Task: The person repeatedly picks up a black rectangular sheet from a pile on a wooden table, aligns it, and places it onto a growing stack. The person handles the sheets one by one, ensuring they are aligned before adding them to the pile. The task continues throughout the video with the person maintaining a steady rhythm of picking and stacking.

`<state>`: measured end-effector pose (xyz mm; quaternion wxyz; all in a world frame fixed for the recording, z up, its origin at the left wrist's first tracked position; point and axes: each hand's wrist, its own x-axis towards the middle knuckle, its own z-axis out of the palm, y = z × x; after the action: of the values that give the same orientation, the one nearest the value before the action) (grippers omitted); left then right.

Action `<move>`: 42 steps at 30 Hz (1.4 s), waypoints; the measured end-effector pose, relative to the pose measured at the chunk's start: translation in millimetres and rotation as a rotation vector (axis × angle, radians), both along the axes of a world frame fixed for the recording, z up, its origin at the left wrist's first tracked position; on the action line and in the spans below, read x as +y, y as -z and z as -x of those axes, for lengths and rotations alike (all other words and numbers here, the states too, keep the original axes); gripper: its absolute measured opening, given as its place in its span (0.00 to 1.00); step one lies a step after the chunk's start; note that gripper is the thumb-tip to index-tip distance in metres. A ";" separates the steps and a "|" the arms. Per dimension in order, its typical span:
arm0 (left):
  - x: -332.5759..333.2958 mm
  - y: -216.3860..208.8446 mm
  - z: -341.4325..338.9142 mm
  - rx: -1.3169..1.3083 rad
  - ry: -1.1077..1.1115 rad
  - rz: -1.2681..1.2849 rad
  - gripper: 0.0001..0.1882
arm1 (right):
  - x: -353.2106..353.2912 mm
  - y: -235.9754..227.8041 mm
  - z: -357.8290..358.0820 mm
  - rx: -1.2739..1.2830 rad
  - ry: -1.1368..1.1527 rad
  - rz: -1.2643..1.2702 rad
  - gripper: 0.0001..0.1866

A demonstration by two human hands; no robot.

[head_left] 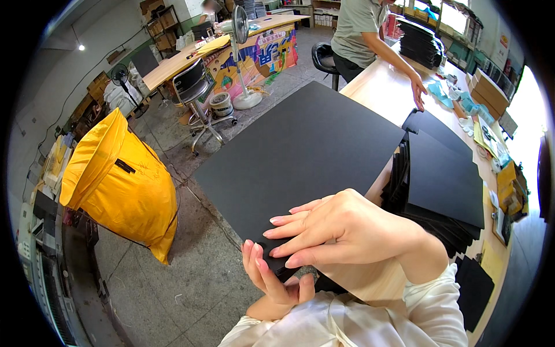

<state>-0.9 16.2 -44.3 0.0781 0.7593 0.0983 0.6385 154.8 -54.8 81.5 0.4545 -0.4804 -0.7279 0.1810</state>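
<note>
Black, flat rectangular board [306, 144] spreads forward from both hands, jutting past the left edge of the pale wooden surface [370, 280]. Half curled, the left hand [278, 284] supports its near corner; the right hand [341, 228], fingers loosely extended, lies on top. Its underside is hidden; its long axis is hard to judge.

Far ctr: banner [254, 65] on front of wood-top table [283, 22] w/ lg. blue & white chars. on multicol. ground, plus smaller chars. on pale strip above. L side: yellow sack [130, 194] w/ thin dk. handwritten marks next to blk. patch [125, 166]; can't read them. Far R: pale poster [504, 45] w/ reddish print, too sm. to read. Far, by wheeled chair [189, 82]: bucket [221, 105] w/ print, also illegible.
</note>
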 end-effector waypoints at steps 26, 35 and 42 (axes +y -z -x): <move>-2.1 -3.2 1.7 0.028 -0.009 0.029 0.41 | -0.5 -0.7 1.2 -0.014 0.017 0.000 0.13; -3.2 -3.9 1.6 0.035 -0.011 0.033 0.41 | -1.6 -1.5 -0.4 -0.002 0.006 0.009 0.11; 1.4 4.7 0.4 -0.084 0.042 0.036 0.39 | -0.8 1.0 2.8 -0.008 0.025 -0.022 0.10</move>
<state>-1.3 17.5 -49.0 0.1091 0.7321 0.0903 0.6663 152.0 -55.6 80.5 0.4593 -0.4852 -0.7254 0.1655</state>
